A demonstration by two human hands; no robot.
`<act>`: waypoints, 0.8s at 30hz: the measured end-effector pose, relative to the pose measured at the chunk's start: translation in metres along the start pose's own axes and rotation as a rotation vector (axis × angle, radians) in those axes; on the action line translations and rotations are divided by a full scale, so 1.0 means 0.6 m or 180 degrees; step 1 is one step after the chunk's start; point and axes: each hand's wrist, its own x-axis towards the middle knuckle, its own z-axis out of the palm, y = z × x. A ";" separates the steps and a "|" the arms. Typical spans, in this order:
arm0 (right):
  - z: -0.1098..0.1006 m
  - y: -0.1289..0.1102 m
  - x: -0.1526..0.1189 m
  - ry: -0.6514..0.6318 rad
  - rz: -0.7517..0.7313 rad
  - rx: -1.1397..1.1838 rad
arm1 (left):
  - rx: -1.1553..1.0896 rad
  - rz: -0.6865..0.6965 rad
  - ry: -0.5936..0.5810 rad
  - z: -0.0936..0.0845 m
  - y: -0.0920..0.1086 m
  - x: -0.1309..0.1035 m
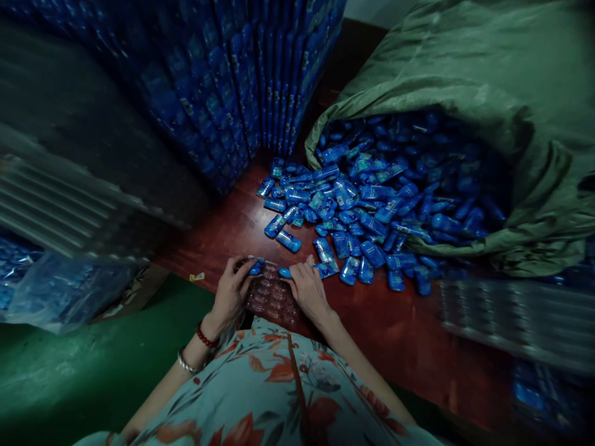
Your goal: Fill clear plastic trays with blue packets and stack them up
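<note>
My left hand (pixel 233 284) is closed on a small blue packet (pixel 256 267) at the upper left of a clear plastic tray (pixel 272 298). Fingers bent, my right hand (pixel 307 287) grips another blue packet (pixel 284 272) over the tray's upper right. The tray has rows of moulded hollows and lies on the red-brown table close to my body. Just beyond my hands, a heap of similar blue packets (pixel 344 204) spreads over the table. Print on the packets is too small to read.
A large green sack (pixel 465 74) lies with its mouth toward me, spilling packets. Tall stacks of filled blue trays (pixel 223 80) stand at the back left. Clear trays are stacked at the left (pixel 60 204) and right (pixel 506 322). A yellow scrap (pixel 197 277) lies near the table edge.
</note>
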 end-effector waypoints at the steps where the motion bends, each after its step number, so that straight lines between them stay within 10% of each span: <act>1: -0.001 0.000 0.000 -0.0018 0.0002 0.0003 | -0.0098 0.0155 -0.0076 0.001 0.002 0.001; 17: 0.004 -0.002 0.032 0.0055 -0.0002 -0.0217 | 0.0852 0.1095 -0.1522 -0.012 0.018 0.083; 24: -0.003 0.001 0.048 0.0054 0.0162 -0.0316 | 0.0868 0.1103 -0.1489 0.005 0.024 0.117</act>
